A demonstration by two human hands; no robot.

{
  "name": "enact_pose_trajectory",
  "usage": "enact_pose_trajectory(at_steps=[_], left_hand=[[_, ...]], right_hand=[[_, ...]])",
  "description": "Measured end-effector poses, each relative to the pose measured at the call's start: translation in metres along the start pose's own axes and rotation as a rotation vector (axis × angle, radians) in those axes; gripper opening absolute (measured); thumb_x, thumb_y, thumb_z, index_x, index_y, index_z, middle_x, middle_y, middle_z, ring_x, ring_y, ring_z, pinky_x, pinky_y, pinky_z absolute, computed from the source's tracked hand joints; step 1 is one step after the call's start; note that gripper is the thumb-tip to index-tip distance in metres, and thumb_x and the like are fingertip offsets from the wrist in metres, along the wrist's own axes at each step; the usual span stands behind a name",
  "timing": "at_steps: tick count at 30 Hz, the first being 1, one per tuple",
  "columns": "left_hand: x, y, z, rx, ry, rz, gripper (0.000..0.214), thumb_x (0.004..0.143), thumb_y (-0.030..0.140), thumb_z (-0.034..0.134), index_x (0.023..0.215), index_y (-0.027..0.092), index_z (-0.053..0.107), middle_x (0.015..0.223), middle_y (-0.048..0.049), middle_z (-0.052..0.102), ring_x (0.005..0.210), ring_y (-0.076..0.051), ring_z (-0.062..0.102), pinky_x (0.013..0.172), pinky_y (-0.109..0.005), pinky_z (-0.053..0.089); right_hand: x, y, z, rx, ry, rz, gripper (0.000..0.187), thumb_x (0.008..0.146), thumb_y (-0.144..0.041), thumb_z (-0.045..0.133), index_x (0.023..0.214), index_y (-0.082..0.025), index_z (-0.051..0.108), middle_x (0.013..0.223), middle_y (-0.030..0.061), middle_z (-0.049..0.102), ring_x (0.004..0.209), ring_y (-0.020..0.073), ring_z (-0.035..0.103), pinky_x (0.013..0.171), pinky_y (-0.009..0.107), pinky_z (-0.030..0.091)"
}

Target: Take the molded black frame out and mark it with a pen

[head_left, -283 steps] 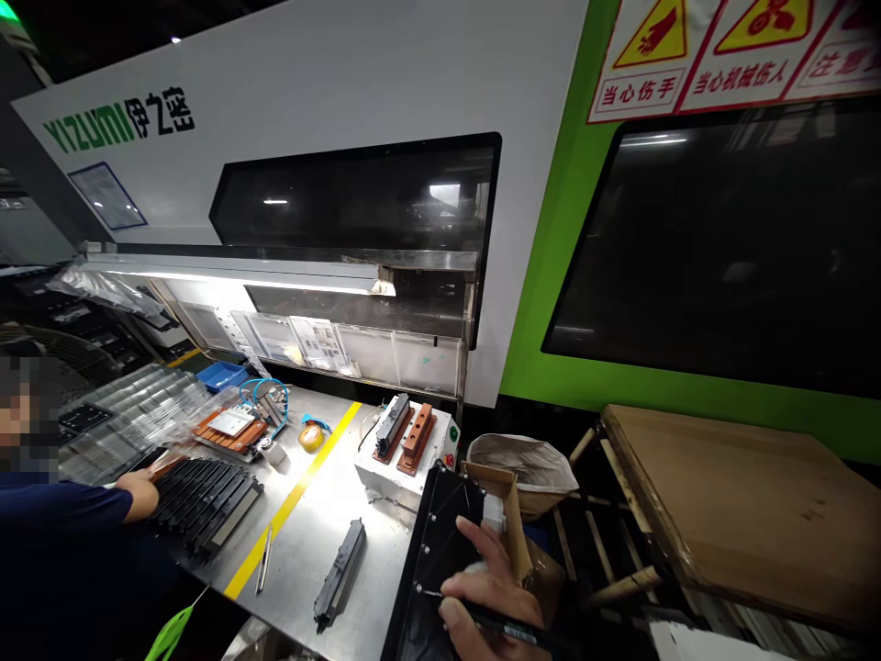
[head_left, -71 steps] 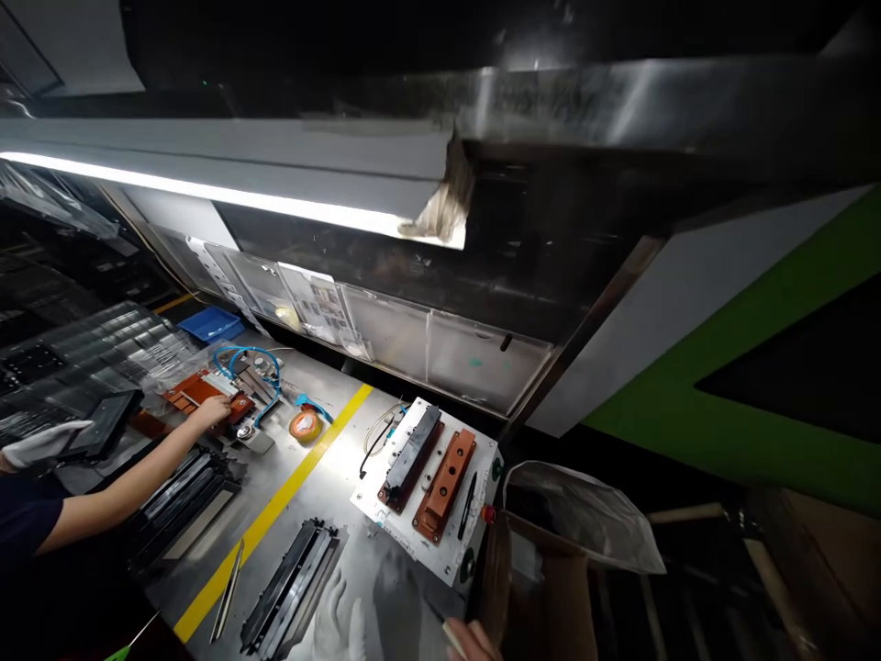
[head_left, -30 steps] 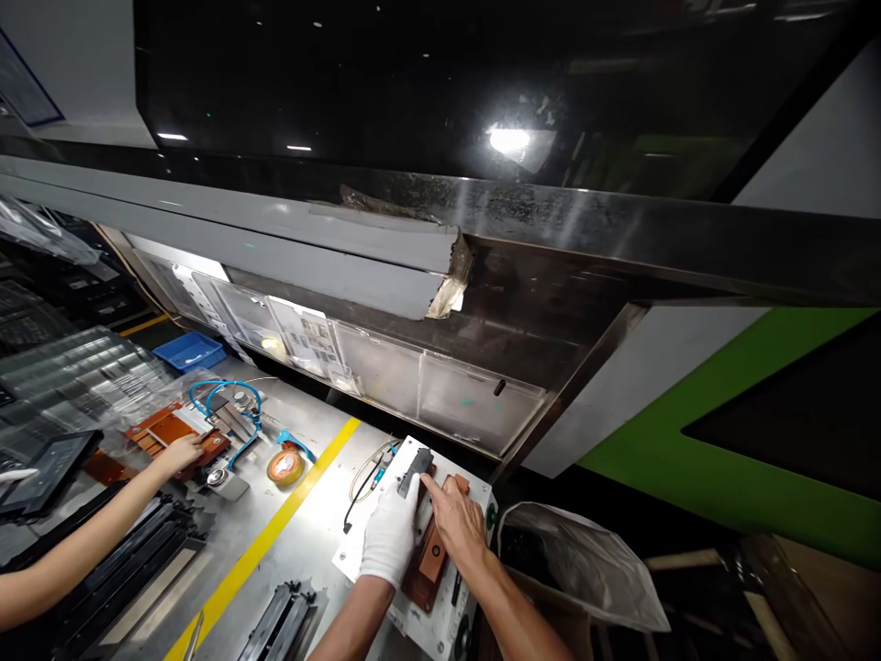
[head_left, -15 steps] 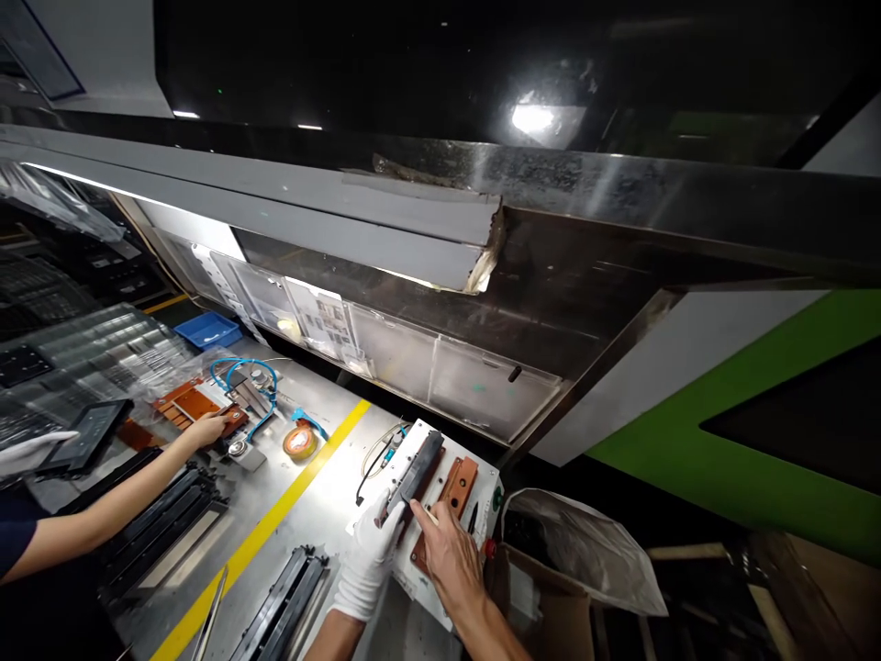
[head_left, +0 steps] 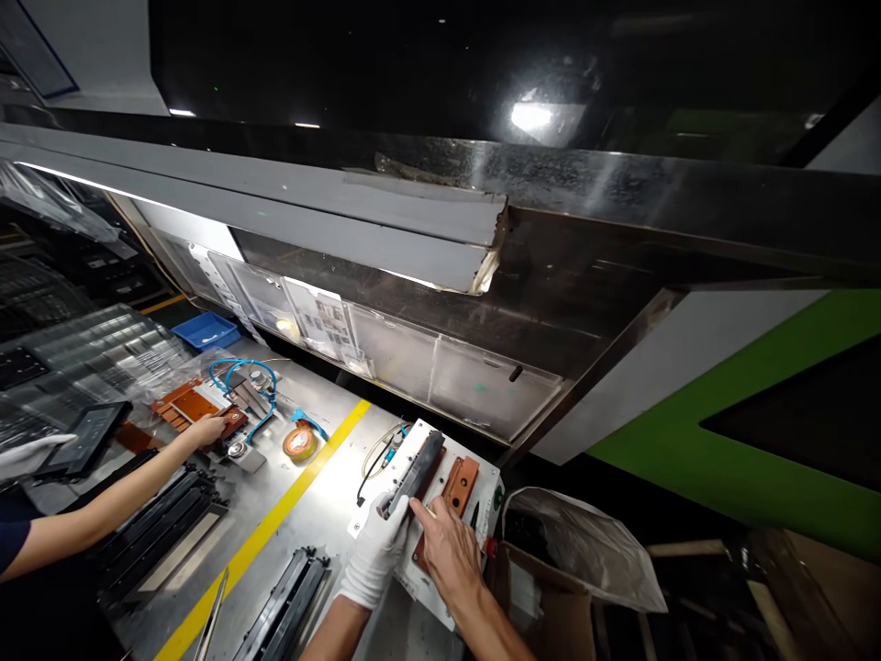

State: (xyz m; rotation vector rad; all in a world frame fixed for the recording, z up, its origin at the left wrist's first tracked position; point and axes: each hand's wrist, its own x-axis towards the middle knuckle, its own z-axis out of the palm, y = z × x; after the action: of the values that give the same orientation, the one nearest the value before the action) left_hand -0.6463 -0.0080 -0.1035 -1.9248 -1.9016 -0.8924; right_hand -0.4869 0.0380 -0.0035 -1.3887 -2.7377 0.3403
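A long black plastic strip [head_left: 421, 466] lies lengthwise on a white fixture plate [head_left: 428, 428], beside a reddish-brown block [head_left: 460, 487]. My left hand [head_left: 377, 551], in a white glove, is closed around the strip's near end. Bare, my right hand [head_left: 451, 555] reaches over the plate from the near side. One of its outstretched digits touches or nearly touches the strip close to the glove, and the others are bent apart from it over the brown block. The undersides of the right fingers are hidden, and I see nothing held in them.
More black strips [head_left: 285, 601] lie on the metal bench, with tweezers [head_left: 212, 613] near the yellow line [head_left: 275, 519]. A co-worker's hand [head_left: 210, 430] rests at another brown fixture [head_left: 189, 404]. Tape roll [head_left: 300, 443] stands between. A bag-lined box [head_left: 578, 542] is at right.
My right hand's fingers have shifted slightly at the strip's near end. The glove stays on the strip, which keeps its place. The camera view has moved only a little.
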Motion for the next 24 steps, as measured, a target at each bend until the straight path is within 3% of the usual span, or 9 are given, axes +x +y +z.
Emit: enact_pose_trajectory(at_steps=[12,18,24], left_hand=[[0.002,0.001,0.002,-0.032,-0.008,-0.035,0.029,0.087,0.008,0.056,0.114,0.011,0.066,0.106,-0.0163,0.067,0.102,-0.025,0.071,0.088,-0.036,0.066],[0.003,-0.002,0.003,-0.019,0.003,0.0,0.025,0.09,0.014,0.053,0.107,0.007,0.069,0.103,-0.0205,0.071,0.097,-0.027,0.073,0.086,-0.041,0.067],[0.012,0.002,-0.003,-0.032,-0.022,0.001,0.027,0.086,0.007,0.057,0.109,0.001,0.069,0.101,-0.0239,0.073,0.094,-0.029,0.074,0.086,-0.042,0.067]], right_hand=[[0.002,0.001,0.01,-0.013,0.071,-0.007,0.054,0.096,-0.006,0.04,0.137,-0.037,0.057,0.104,0.0048,0.064,0.096,0.0219,0.067,0.07,0.027,0.046],[0.002,-0.002,0.012,0.001,0.087,0.02,0.048,0.099,-0.012,0.039,0.133,-0.038,0.06,0.101,0.0042,0.064,0.092,0.0207,0.068,0.068,0.027,0.045],[0.005,-0.007,0.008,0.039,0.071,0.057,0.044,0.098,-0.013,0.039,0.126,-0.037,0.062,0.102,0.0035,0.065,0.093,0.0228,0.068,0.068,0.029,0.046]])
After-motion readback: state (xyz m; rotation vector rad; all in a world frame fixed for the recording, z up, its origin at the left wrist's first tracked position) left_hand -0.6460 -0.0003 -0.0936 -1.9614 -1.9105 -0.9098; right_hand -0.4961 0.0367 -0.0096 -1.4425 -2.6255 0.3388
